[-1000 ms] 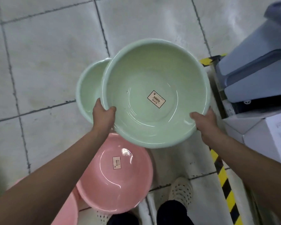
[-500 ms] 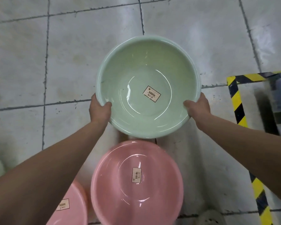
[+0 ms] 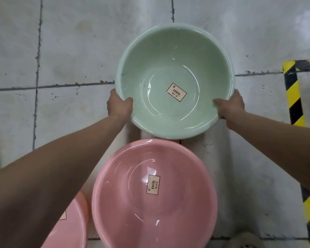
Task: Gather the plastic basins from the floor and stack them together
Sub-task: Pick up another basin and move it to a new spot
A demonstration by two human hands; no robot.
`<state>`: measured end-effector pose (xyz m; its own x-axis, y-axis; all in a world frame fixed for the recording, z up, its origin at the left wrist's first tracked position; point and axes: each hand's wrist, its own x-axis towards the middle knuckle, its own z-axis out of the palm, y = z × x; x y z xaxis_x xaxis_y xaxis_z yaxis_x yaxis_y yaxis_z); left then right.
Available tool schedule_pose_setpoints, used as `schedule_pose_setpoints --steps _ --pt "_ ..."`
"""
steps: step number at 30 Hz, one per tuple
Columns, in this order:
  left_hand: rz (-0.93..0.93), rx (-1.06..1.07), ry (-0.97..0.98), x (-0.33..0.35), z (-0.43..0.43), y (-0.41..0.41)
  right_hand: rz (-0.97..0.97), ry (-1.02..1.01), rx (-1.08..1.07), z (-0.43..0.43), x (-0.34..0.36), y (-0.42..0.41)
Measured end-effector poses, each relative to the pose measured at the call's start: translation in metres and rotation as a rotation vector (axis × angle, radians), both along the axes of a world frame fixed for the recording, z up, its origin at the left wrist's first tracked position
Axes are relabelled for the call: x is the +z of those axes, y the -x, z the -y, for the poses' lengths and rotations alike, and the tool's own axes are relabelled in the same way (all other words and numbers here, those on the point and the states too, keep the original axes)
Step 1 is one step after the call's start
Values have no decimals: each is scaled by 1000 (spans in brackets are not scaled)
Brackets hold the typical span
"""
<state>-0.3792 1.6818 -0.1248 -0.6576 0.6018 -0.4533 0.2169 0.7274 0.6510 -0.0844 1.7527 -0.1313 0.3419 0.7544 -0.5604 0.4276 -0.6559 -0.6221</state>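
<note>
I stand on a floor of large pale grey tiles, a little stained, with a dull shine. Dark, chipped grout lines cross it. On my right, yellow-and-black striped tape makes a corner.

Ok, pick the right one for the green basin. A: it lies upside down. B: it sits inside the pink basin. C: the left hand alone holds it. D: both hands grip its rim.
D: the left hand and the right hand each grip the rim of the green basin on opposite sides, thumbs hooked inside.
</note>
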Motion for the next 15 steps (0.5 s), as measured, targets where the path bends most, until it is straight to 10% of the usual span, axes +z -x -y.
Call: schedule_pose_setpoints --steps 15 --pt "-41 64 -156 90 5 -9 -67 -128 69 -6 104 -3"
